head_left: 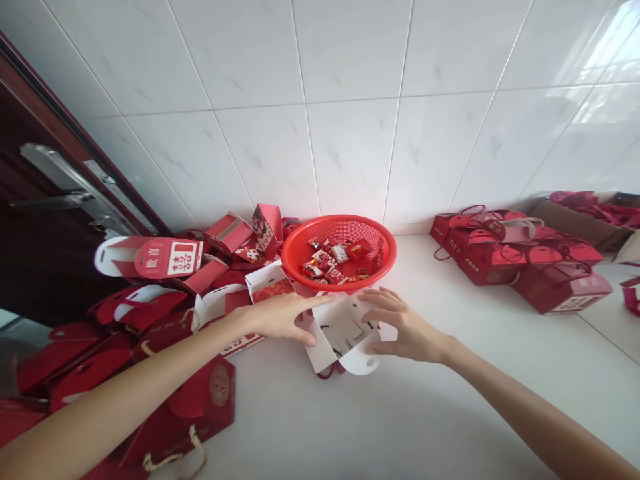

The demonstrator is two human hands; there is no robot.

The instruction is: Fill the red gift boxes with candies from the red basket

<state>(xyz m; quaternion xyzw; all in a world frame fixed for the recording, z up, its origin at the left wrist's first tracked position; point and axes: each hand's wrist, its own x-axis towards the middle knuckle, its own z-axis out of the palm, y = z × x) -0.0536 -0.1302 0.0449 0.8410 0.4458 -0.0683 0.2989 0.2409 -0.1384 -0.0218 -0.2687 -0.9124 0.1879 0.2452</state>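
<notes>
A gift box stands unfolded on the white surface, its white inside facing up and its flaps spread. No sweets show inside, only the slotted bottom panels. A dark red cord pokes out below its near side. My left hand grips the box at its left side, thumb bent and fingers along the far flap. My right hand curls round the right side, fingertips at the rim. Just behind the box, a red plastic basket holds several wrapped sweets.
Many red gift boxes lie heaped on the left, some open. On the right stand several closed red boxes with cord handles. A cardboard carton with red items is farther right. A tiled wall rises behind; a dark door is at left.
</notes>
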